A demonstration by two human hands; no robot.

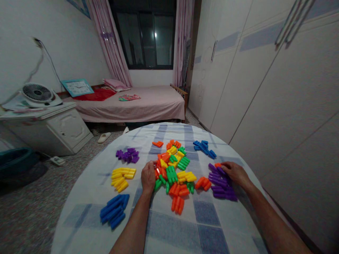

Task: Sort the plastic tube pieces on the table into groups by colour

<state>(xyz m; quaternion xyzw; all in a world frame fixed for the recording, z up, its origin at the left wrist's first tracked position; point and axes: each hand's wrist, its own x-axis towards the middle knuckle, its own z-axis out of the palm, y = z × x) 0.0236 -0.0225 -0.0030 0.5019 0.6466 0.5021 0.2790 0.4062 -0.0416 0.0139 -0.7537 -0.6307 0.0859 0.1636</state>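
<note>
My left hand [148, 176] rests at the left edge of a mixed central pile, its fingers curled against the orange plastic pieces [160, 173]; what they hold, if anything, is hidden. On the right, my right hand [236, 173] reaches over a group of purple plastic pieces [222, 183], fingertips closed at a purple piece [220, 170] beside a small orange piece [217, 165]. Green pieces [172, 174] and yellow pieces [186, 176] lie among the orange ones in the middle. Between pile and right hand sits a small orange cluster [203, 183].
The round table has a checked cloth [182, 236]. Sorted groups lie around it: blue pieces [113, 210], yellow pieces [123, 177], small purple pieces [128, 155] and far blue pieces [204, 149]. Beyond stand a bed [132, 109], a cabinet [71, 130] with a fan [38, 93], and a wardrobe [278, 106].
</note>
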